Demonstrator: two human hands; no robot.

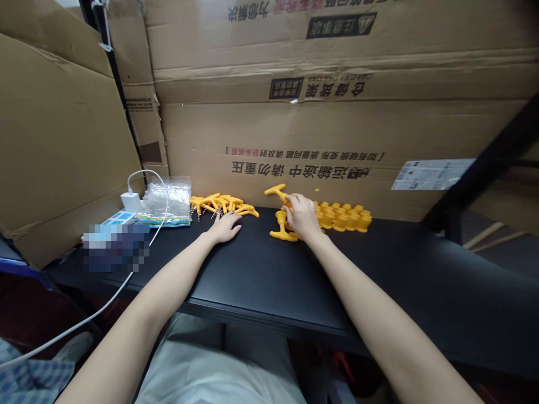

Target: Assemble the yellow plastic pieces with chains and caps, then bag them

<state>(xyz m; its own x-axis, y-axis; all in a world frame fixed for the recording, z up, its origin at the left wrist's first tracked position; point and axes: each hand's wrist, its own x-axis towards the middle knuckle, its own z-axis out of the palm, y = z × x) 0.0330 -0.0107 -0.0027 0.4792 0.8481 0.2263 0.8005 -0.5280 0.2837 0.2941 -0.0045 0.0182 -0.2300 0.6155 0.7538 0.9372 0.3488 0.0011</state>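
My left hand rests on the black tabletop with its fingers apart. Its fingertips are at the front of a pile of yellow T-shaped corkscrew handles with metal spirals; whether they touch one is unclear. My right hand is closed around a yellow corkscrew, whose T-shaped handle sticks out to the upper left while the rest is hidden by the fingers. Just below that hand lies another yellow corkscrew with a cylindrical sleeve. Several yellow plastic sleeves stand in rows right of my right hand.
Clear plastic bags lie at the back left, beside a white charger with a cable running off the front edge. A blurred-out object lies nearer. Cardboard walls the back, and a dark metal post rises at right.
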